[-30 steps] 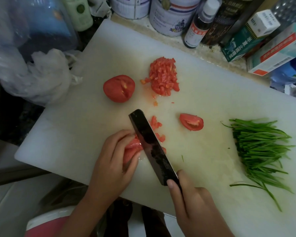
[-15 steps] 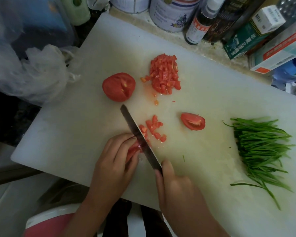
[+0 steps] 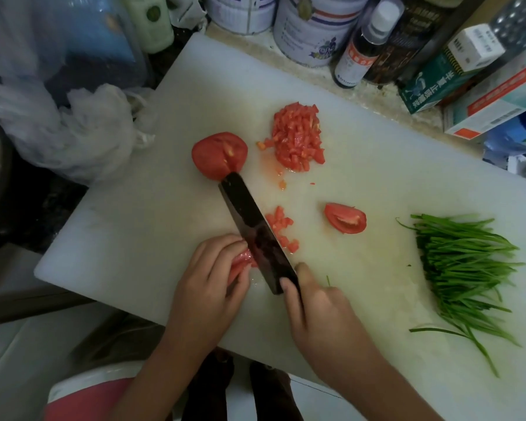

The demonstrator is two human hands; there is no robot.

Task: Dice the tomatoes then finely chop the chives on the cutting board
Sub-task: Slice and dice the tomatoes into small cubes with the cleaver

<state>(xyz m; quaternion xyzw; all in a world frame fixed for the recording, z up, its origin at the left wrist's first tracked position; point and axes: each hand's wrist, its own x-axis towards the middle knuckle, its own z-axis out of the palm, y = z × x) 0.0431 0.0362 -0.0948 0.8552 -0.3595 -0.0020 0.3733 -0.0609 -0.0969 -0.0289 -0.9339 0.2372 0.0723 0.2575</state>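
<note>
Dark knife (image 3: 254, 235) angles away-left, tip near tomato half (image 3: 217, 154).

A matt white plastic cutting board (image 3: 377, 165) carries wet, glossy tomato dice (image 3: 296, 138). Across it lies a dark, dull metal knife blade (image 3: 252, 226). Left of the board sits crinkled translucent plastic wrap (image 3: 82, 132).

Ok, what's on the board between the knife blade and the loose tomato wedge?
A small scatter of tomato dice beside the knife blade; from there to the wedge the board is bare. Head view.
</note>
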